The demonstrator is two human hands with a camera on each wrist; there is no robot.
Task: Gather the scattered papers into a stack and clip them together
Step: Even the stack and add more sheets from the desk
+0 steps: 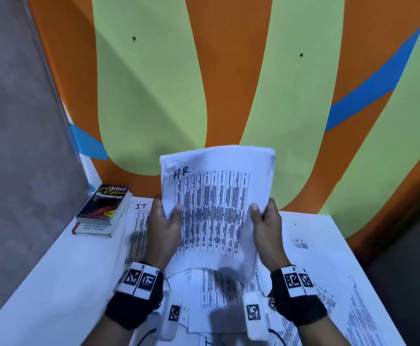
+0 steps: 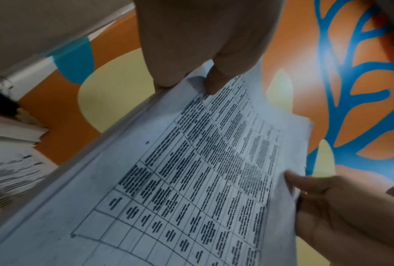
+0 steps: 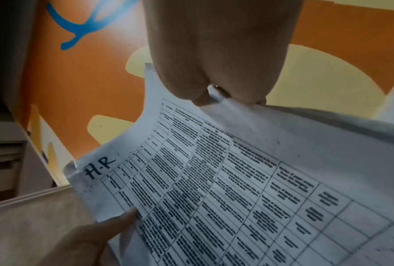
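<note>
H.R sheet [image 1: 213, 208] held upright above tabletop [image 1: 54, 270], long axis vertical, left hand [image 1: 162, 228] and right hand [image 1: 266, 226] pinching opposite side edges; remaining papers [image 1: 226, 290] lie directly below, equally near both.

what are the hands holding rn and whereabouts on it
Both grip the H.R sheet lifted off the table: left hand on its left edge, right hand on its right edge.

Office or study corner, w/ playful decor. White desk [image 1: 54, 283] strewn w/ printed table sheets [image 1: 358, 303], some hand-marked "I.T" and "H.R" (dept. labels). Two books [image 1: 104, 208] stacked at back left, top one an Oxford thesaurus. Wall mural [image 1: 228, 71] behind in orange, green, blue; grey partition [image 1: 16, 121] at left.
</note>
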